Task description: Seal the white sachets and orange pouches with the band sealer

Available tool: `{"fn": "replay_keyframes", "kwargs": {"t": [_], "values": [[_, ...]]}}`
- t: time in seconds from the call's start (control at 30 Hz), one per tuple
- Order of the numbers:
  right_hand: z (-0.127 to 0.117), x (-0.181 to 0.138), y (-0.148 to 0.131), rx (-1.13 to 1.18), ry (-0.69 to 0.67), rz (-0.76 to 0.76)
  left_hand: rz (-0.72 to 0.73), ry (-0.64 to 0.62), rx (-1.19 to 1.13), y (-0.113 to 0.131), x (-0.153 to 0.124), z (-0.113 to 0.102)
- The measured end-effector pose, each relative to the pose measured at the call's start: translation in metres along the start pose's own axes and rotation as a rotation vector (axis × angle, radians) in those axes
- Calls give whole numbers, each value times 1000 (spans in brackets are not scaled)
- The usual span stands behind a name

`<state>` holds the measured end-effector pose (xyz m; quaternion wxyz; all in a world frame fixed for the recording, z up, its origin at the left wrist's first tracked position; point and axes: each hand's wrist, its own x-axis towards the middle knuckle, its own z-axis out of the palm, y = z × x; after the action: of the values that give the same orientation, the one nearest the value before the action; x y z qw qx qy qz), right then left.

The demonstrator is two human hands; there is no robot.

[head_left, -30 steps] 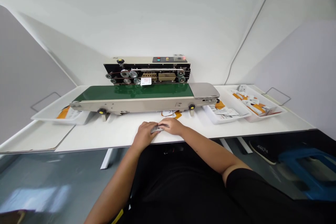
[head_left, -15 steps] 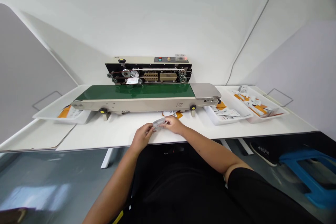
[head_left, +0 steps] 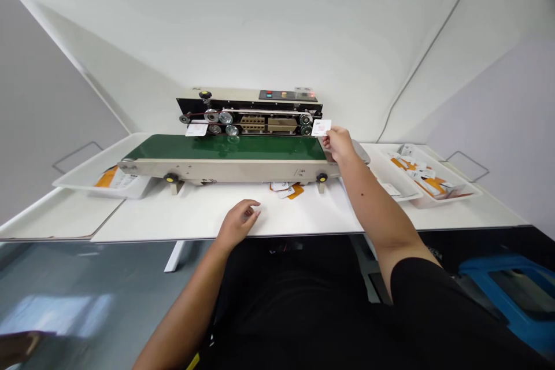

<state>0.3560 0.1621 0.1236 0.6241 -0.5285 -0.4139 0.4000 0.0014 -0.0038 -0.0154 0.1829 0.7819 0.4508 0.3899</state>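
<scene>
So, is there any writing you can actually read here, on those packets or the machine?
White packet in the right hand: print too small to read.
White packet on the green belt: print too small to read.
Packets on the table: too small to read.
Control panel: buttons, labels too small to read.
Nothing here can be read.

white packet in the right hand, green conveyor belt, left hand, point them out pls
white packet [head_left: 321, 127], head view, middle of the packet's face
green conveyor belt [head_left: 225, 147], head view, top surface of the belt
left hand [head_left: 237, 222], head view, back of the hand
</scene>
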Motion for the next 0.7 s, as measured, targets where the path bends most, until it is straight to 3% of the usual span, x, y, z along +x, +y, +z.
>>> {"fn": "replay_keyframes", "kwargs": {"t": [0.1, 0.3, 0.37, 0.47, 0.5, 0.57, 0.63, 0.7], "values": [[4, 12, 2, -36, -68, 90, 15, 2, 0, 0, 0, 1], [12, 11, 3, -127, -96, 56, 35, -8, 2, 0, -1, 0], [12, -3, 3, -231, -2, -125, 35, -7, 1, 0, -1, 1], [16, -43, 16, -485, 134, -632, 36, -4, 0, -1, -1, 1], [20, -60, 24, -541, 86, -761, 36, -4, -1, -1, -1, 2], [31, -94, 48, -623, -197, -902, 37, -8, -7, -2, -2, 3], [43, -124, 75, -755, -469, -922, 35, -16, -12, -3, -2, 4], [53, -145, 101, -882, -567, -885, 27, -25, -12, -3, -3, 4]]}}
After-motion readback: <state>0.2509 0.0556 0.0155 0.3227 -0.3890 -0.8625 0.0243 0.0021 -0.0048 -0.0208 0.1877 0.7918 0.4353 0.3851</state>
